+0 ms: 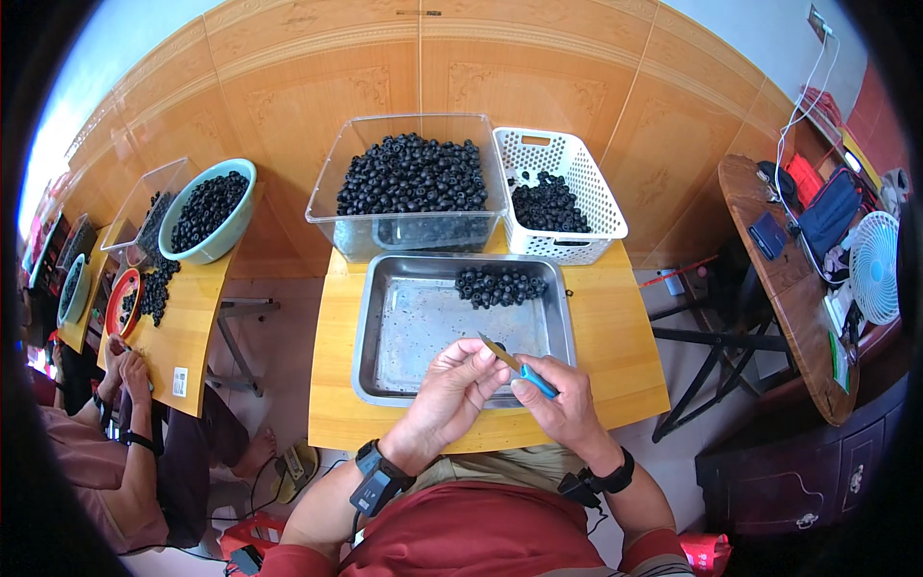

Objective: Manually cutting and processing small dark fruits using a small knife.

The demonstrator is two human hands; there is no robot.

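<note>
My right hand (562,394) is closed around the blue handle of a small knife (537,382). The knife's blade (497,352) points up and left, across to the fingertips of my left hand (450,385). Those fingers are pinched together on a small black round fruit (501,346), mostly hidden behind the blade and thumb. Both hands are above the near edge of a shallow metal tray (404,332). A cluster of similar black fruits (500,288) lies in the tray's far right corner.
Behind the tray stand a clear plastic bin (332,207) heaped with black fruits and a white perforated basket (606,207) holding fewer. At left, another person's hands (130,370) work beside a red plate (117,298) and a pale green bowl (248,207). A wooden table (760,260) with a fan (874,267) is at right.
</note>
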